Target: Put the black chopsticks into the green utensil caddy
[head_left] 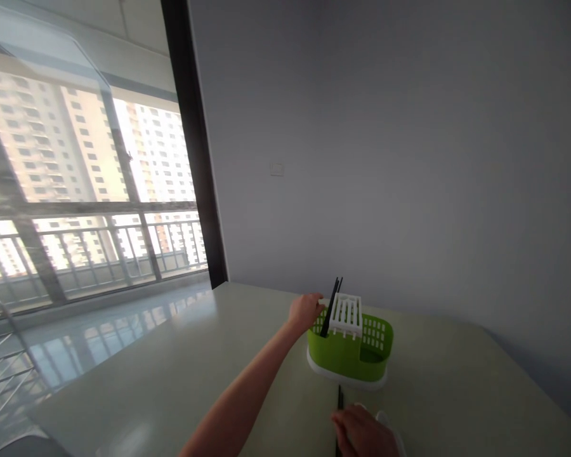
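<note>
A green basket (335, 354) with a white base and a white slatted rack (346, 312) stands on the table. Black chopsticks (330, 308) lean upright in its left compartment. My left hand (306, 309) is closed on the basket's left rim, with the fingertips partly hidden. Near the bottom edge, in front of the basket, my right hand (364, 431) has its fingers round more black chopsticks (340, 398). White objects, partly hidden, lie beside and behind my right hand; I cannot make out what they are.
The pale table (247, 317) reaches back to a grey wall with a switch plate (276, 169). A dark-framed window and a balcony railing are at the left. A metal rack (4, 362) and part of a grey chair (28, 446) show at the lower left.
</note>
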Demonstrator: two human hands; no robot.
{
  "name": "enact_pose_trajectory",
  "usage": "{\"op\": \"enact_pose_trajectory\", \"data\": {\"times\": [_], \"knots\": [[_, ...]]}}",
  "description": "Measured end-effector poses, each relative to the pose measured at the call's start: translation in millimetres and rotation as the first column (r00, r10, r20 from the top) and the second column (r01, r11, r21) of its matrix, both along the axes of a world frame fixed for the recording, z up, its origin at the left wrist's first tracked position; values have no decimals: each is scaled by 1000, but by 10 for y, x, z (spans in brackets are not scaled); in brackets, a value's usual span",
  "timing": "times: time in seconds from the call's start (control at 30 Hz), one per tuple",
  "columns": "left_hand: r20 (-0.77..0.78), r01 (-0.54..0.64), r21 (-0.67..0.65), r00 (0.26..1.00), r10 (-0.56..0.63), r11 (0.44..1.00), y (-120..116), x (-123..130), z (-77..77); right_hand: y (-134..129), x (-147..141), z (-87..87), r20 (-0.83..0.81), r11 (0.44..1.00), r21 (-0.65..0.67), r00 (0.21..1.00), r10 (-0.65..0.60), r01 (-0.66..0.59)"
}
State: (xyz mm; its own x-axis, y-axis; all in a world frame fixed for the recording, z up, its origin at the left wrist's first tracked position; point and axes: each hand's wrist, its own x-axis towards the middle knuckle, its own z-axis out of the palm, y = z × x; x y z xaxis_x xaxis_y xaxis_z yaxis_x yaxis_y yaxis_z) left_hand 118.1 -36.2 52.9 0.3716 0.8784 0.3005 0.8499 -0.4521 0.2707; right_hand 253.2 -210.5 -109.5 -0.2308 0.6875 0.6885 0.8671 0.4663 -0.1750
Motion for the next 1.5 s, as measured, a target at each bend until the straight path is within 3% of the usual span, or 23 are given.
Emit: {"op": "enact_pose_trajectory", "data": {"times": [0.1,0.17,0.23,0.37,0.47,0.6,0.77,0.83,0.9,0.97,1.03,1.13,1.27,1.37,1.5], "knots": [[50,-53,57,997,50,997,-347,-208,-52,-59,92,175,-297,977,-211,954,-34,-31],[89,-69,48,994,64,996,-671,-310,-222,-77,145,256,-489,959,-278,868,-88,-60],[98,-43,-21,994,45,999,-1026,-335,-487,-88,175,307,-607,954,-293,784,-129,-70],[-53,9,-200,998,-20,980,-1589,-150,-1011,-115,164,359,-647,951,-299,750,-139,-82],[-276,8,-323,956,-102,946,-1723,48,-1167,-132,116,363,-598,952,-293,794,-110,-89],[-445,-51,-319,890,-102,946,-1624,166,-1175,-143,65,316,-487,955,-287,869,-82,-71],[-463,-78,-277,884,-61,958,-1489,53,-1203,-122,69,250,-422,961,-266,906,-44,-77],[-449,-91,-285,892,-49,954,-1450,-65,-1140,-101,75,238,-419,959,-273,907,-47,-76],[-408,-116,-269,913,-4,956,-1417,-213,-981,-81,64,227,-417,946,-316,906,-73,-69],[-280,-75,-232,960,7,970,-1400,-362,-749,-67,27,212,-390,923,-378,916,-87,-73],[-49,62,-192,996,-72,979,-1411,-474,-510,-63,-31,187,-364,898,-424,930,-50,-118],[312,289,-150,921,-232,946,-1472,-529,-289,-68,-119,126,-374,868,-444,926,46,-222],[516,418,-179,811,-276,891,-1546,-467,-320,-51,-163,31,-333,901,-355,934,126,-248],[545,444,-224,795,-266,868,-1563,-428,-431,-25,-164,-2,-214,930,-302,966,147,-209],[586,456,-271,777,-230,848,-1573,-427,-492,-3,-167,10,-108,926,-341,986,130,-160]]}}
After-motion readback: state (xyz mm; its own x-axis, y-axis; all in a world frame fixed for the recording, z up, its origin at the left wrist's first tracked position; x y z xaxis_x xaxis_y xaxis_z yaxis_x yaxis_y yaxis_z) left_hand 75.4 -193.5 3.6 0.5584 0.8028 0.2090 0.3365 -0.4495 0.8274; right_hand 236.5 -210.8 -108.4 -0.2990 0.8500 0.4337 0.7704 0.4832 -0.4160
